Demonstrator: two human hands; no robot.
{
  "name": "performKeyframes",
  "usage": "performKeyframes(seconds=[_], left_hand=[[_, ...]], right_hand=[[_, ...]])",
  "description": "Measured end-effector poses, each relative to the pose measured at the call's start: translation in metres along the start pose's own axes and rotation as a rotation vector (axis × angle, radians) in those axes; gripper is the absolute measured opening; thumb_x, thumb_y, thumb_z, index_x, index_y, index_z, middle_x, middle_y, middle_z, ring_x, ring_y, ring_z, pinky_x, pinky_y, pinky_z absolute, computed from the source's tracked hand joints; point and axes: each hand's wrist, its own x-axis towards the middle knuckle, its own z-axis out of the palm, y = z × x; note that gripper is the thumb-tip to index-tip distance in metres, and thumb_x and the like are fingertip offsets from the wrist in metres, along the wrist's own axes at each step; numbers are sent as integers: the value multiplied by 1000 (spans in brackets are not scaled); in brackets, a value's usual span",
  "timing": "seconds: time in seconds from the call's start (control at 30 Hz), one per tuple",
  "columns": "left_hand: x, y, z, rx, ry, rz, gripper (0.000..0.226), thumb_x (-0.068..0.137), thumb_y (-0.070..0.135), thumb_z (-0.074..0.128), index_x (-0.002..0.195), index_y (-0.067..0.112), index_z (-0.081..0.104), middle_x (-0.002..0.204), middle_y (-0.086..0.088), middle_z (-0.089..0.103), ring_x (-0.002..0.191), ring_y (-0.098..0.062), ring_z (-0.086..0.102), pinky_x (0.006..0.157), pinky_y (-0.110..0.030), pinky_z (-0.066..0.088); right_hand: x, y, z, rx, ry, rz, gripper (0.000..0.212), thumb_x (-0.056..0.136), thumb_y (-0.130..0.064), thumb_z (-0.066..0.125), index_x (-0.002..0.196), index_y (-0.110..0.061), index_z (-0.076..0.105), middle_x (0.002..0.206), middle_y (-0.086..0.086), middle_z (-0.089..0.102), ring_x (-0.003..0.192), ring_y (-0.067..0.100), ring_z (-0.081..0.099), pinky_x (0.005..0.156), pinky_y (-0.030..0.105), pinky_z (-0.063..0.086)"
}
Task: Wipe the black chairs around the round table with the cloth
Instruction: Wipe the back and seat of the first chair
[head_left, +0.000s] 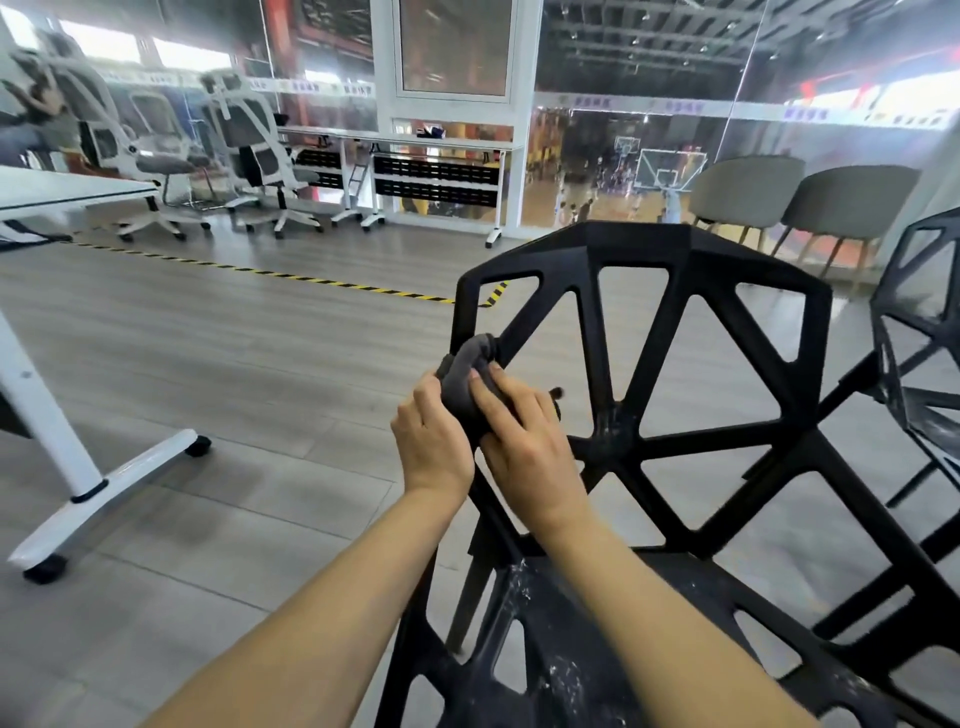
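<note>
A black chair (644, 249) with an open lattice back stands right in front of me, its seat speckled with white dust. A dark grey cloth (465, 371) is wrapped around the left bar of the chair back. My left hand (434, 441) grips the cloth from the left side. My right hand (524, 441) presses on the same cloth from the right, fingers over it. A second black chair (919, 332) of the same kind stands at the right edge, partly cut off.
A white desk on castors (78, 467) stands at the left. White office chairs (254, 156) line the far left wall, where a person sits. Two grey padded chairs (800, 202) stand at the back right. Yellow-black tape (311, 280) crosses the wooden floor.
</note>
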Motion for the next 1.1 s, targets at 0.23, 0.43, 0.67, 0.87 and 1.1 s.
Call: performKeyframes(seconds=[0.23, 0.43, 0.67, 0.87, 1.1], left_hand=[[1, -6, 2, 83, 11, 73, 40, 106, 5, 31, 78, 18, 57, 76, 7, 50, 78, -14, 41, 71, -28, 28], [5, -21, 3, 145, -74, 265, 44, 98, 24, 27, 129, 20, 59, 125, -5, 63, 120, -24, 54, 88, -12, 36], [-8, -44, 15, 646, -249, 644, 66, 97, 21, 35, 159, 8, 16, 169, 0, -1, 155, -23, -13, 124, -52, 14], [-6, -49, 19, 933, -243, 638, 68, 96, 20, 37, 159, 11, 15, 168, -1, 10, 154, -38, -3, 117, -53, 28], [2, -53, 19, 863, -215, 671, 66, 92, 24, 33, 156, 14, 26, 163, 3, 25, 144, -31, 30, 115, -42, 26]], right_hand=[[0, -21, 8, 80, 76, 275, 59, 82, 1, 55, 138, -17, 61, 135, 8, 58, 108, 30, 52, 99, 39, 46], [-15, 0, -22, 8, -18, 200, 48, 83, -9, 53, 128, -16, 66, 117, 6, 61, 99, 28, 53, 90, 42, 47], [74, 57, -85, -85, 238, 314, 45, 90, -8, 52, 135, -13, 59, 119, 12, 53, 107, 24, 46, 90, 31, 41], [85, 92, -53, -159, -26, 115, 60, 91, 13, 54, 148, -2, 45, 153, 17, 44, 143, 33, 39, 118, 44, 35], [-54, 89, -30, -334, -36, 0, 36, 98, 4, 48, 129, 0, 64, 135, 13, 63, 126, 31, 56, 106, 44, 44]])
